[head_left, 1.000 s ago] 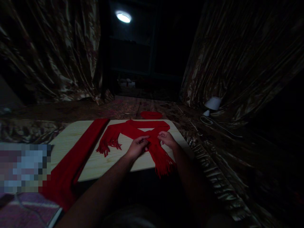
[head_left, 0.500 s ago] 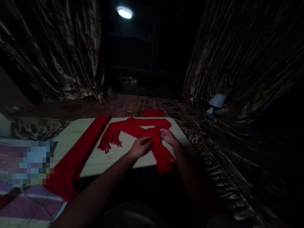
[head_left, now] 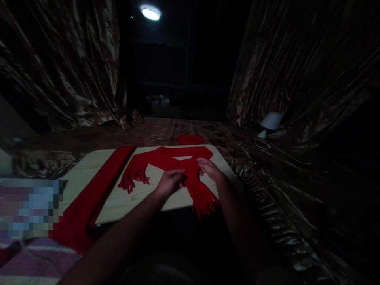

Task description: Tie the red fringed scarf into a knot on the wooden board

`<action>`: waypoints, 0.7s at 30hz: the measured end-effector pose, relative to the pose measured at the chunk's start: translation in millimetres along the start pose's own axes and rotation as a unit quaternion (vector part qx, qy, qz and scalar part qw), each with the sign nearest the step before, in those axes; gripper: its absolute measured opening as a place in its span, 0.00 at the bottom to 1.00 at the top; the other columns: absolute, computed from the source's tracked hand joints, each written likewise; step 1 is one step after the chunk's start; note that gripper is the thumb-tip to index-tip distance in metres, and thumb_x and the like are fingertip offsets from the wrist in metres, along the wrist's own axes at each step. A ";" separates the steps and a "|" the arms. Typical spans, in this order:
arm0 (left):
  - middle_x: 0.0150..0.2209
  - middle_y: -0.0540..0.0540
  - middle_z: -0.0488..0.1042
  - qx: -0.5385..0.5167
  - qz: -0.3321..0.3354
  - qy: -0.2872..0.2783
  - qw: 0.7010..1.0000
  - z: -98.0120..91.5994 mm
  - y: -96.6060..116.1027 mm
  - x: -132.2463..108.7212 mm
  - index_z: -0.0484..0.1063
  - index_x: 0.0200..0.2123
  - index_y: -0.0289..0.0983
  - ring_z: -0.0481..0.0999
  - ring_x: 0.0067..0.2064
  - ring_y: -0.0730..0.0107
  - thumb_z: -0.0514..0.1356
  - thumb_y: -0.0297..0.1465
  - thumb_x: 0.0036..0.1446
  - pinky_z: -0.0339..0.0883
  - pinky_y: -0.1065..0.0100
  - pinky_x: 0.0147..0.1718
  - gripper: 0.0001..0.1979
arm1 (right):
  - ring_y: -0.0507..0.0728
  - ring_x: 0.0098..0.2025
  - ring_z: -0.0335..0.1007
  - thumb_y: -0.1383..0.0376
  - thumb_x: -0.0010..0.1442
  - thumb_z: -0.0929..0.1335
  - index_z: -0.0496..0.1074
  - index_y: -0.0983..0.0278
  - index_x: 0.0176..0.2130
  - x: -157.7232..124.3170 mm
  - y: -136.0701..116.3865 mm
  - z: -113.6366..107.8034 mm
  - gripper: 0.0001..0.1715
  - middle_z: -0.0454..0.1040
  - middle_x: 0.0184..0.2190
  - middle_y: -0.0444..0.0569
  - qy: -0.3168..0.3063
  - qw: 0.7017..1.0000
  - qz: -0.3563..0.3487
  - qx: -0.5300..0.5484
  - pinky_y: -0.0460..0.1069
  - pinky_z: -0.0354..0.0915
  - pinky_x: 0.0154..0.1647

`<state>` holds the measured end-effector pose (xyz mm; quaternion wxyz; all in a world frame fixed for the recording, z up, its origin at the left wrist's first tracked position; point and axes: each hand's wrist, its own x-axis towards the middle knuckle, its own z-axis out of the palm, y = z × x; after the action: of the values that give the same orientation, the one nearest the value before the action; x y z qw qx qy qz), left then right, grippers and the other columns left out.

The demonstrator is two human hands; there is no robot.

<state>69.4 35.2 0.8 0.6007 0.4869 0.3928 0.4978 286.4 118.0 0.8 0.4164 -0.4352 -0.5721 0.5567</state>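
Note:
A red fringed scarf (head_left: pixel 191 174) lies looped on a light wooden table (head_left: pixel 130 204), its two ends crossing. One fringed end hangs over the near edge, the other rests toward the left. My left hand (head_left: pixel 170 183) is closed at the left edge of the crossing part, thumb and fingers pinching the cloth. Opposite it, my right hand (head_left: pixel 209 169) pinches the scarf's right edge with bent fingers. A long folded red cloth (head_left: pixel 99 186) runs down the table's left side and over the near edge.
Just past the table's far edge lies a flat red item (head_left: pixel 190 139). A small white lamp (head_left: pixel 270 121) with a cord stands at right. Patterned curtains (head_left: pixel 95 75) hang on both sides, and a fringed cover (head_left: pixel 261 202) borders the table on the right. The room is dim.
The view has shifted slightly to the right. Both hands stay at the scarf's crossing part, with only small finger movements; the scarf keeps nearly the same shape.

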 end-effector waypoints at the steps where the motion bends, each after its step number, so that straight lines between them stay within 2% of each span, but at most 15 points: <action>1: 0.21 0.47 0.75 0.010 0.002 -0.007 1.000 0.7 -1.0 -0.2 0.78 0.46 0.29 0.67 0.19 0.75 0.69 0.44 0.47 0.56 0.72 0.22 0.28 | 0.48 0.15 0.58 0.61 0.55 0.67 0.69 0.62 0.42 -0.1 1.0 -0.3 0.14 0.65 0.20 0.36 0.014 1.000 -0.005 0.004 0.43 0.52 0.15; 4: 0.29 0.43 0.78 0.077 0.038 -0.002 0.996 1.9 -4.6 -1.0 0.79 0.42 0.32 0.70 0.22 0.73 0.66 0.43 0.50 0.62 0.69 0.23 0.23 | 0.45 0.14 0.49 0.53 0.55 0.69 0.70 0.61 0.43 -0.6 3.9 -0.1 0.19 0.66 0.22 0.36 0.067 0.997 -0.042 0.008 0.43 0.43 0.14; 6: 0.31 0.43 0.79 0.184 0.113 0.054 0.975 1.2 -5.2 -2.4 0.79 0.39 0.34 0.75 0.28 0.68 0.62 0.41 0.55 0.69 0.65 0.30 0.17 | 0.46 0.17 0.53 0.51 0.54 0.70 0.71 0.61 0.44 -0.7 5.8 0.7 0.22 0.70 0.27 0.39 0.114 0.990 -0.080 -0.006 0.42 0.49 0.16; 7: 0.34 0.42 0.79 0.251 0.164 0.090 0.950 0.7 -4.4 -3.5 0.80 0.39 0.35 0.77 0.33 0.65 0.61 0.39 0.57 0.71 0.62 0.36 0.15 | 0.47 0.20 0.58 0.52 0.53 0.71 0.72 0.61 0.43 -0.7 6.7 1.1 0.22 0.72 0.29 0.41 0.138 0.985 -0.102 -0.021 0.43 0.54 0.19; 9: 0.44 0.40 0.79 0.377 0.267 0.135 0.877 0.3 -0.8 -6.7 0.80 0.44 0.38 0.77 0.47 0.59 0.59 0.35 0.59 0.69 0.56 0.50 0.14 | 0.50 0.29 0.68 0.53 0.52 0.72 0.74 0.61 0.42 -0.6 8.5 2.1 0.20 0.75 0.34 0.44 0.167 0.972 -0.148 -0.069 0.45 0.63 0.28; 11: 0.57 0.40 0.73 0.465 0.334 0.125 0.810 1.7 3.2 -10.2 0.76 0.54 0.40 0.69 0.59 0.55 0.58 0.34 0.59 0.61 0.51 0.59 0.20 | 0.53 0.36 0.71 0.55 0.52 0.72 0.76 0.61 0.42 -0.6 10.2 2.6 0.18 0.76 0.40 0.47 0.162 0.959 -0.190 -0.133 0.47 0.67 0.37; 12: 0.62 0.41 0.69 0.499 0.346 0.107 0.787 3.3 4.7 -11.8 0.73 0.58 0.41 0.64 0.64 0.53 0.58 0.34 0.59 0.58 0.49 0.62 0.23 | 0.53 0.37 0.71 0.57 0.52 0.72 0.77 0.61 0.42 -0.6 10.9 2.6 0.17 0.76 0.43 0.48 0.153 0.952 -0.209 -0.166 0.48 0.68 0.40; 13: 0.65 0.42 0.66 0.530 0.342 0.086 0.771 5.1 5.5 -13.1 0.70 0.61 0.42 0.60 0.67 0.52 0.58 0.35 0.60 0.55 0.48 0.63 0.25 | 0.53 0.38 0.71 0.60 0.52 0.71 0.78 0.60 0.43 -0.6 11.7 2.5 0.17 0.75 0.45 0.49 0.144 0.944 -0.224 -0.197 0.49 0.68 0.42; 15: 0.66 0.42 0.65 0.582 0.293 0.057 0.756 9.1 5.2 -14.6 0.68 0.63 0.42 0.57 0.69 0.50 0.57 0.38 0.61 0.51 0.44 0.64 0.26 | 0.54 0.40 0.71 0.66 0.51 0.69 0.80 0.59 0.43 -0.3 13.5 2.0 0.18 0.75 0.47 0.49 0.142 0.927 -0.240 -0.252 0.50 0.68 0.45; 18: 0.62 0.39 0.69 0.614 0.207 0.048 0.760 12.5 2.4 -13.7 0.72 0.60 0.39 0.61 0.67 0.49 0.54 0.42 0.64 0.50 0.43 0.64 0.25 | 0.55 0.42 0.73 0.73 0.48 0.66 0.81 0.59 0.35 0.9 16.8 1.4 0.17 0.78 0.42 0.47 0.155 0.907 -0.221 -0.324 0.51 0.68 0.49; 21: 0.61 0.37 0.70 0.616 0.190 0.054 0.763 11.6 -0.3 -10.1 0.73 0.59 0.36 0.64 0.65 0.49 0.53 0.42 0.65 0.55 0.47 0.63 0.26 | 0.55 0.42 0.75 0.74 0.49 0.65 0.80 0.58 0.29 2.0 18.2 2.3 0.16 0.80 0.36 0.45 0.147 0.898 -0.174 -0.377 0.51 0.68 0.51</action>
<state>78.6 23.0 2.8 0.0423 0.7889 0.5463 0.2780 284.3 119.3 -17.4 0.3902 -0.5299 -0.7383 0.1477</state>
